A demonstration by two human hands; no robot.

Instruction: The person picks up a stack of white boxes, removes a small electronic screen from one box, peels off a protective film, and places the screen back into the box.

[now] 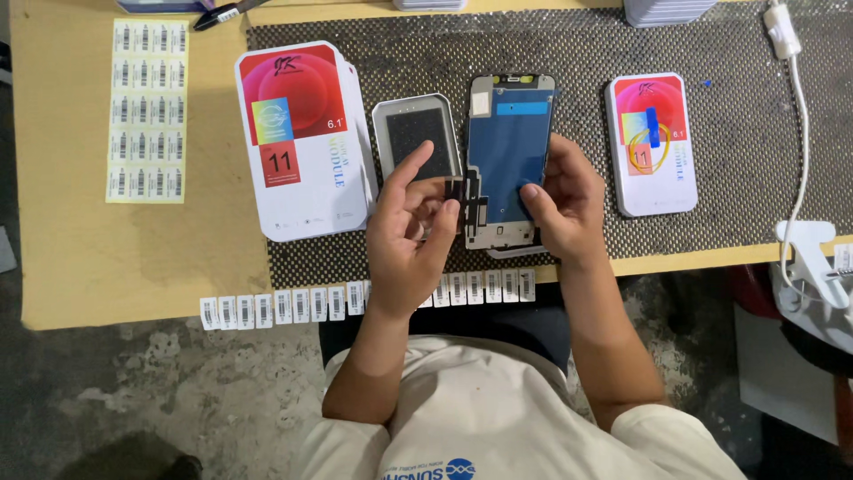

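Closest in, a strip of small barcode labels [293,305] hangs along the near edge of the table [133,258], running behind the person's wrists. Just above it, the left hand [410,233] is raised with its fingers [416,160] loosely spread; thumb and forefinger pinch the small dark flex tab sticking out of the left side of the phone screen panel [508,142]. The right hand [566,197] is curled around the panel's right edge near its lower end, thumb pressed on the blue back face, holding it steady. The panel lies back side up, long way pointing away from the person, on the dark dotted mat [729,178] that covers the middle and right of the table. Touching the panel's left side, partly under the left fingertips, sits a clear plastic tray [410,124] with a dark insert. Left of that, overlapping the mat's left edge, is a stack of white boxes with red tops [302,142]. Right of the panel, well apart, lies a single white box with a red top [651,144]. Near the right edge a white cable [802,133] runs down to a white clamp [813,267]. At the far left, a sheet of barcode stickers [147,111] lies flat, and a black marker [227,12] rests at the far edge
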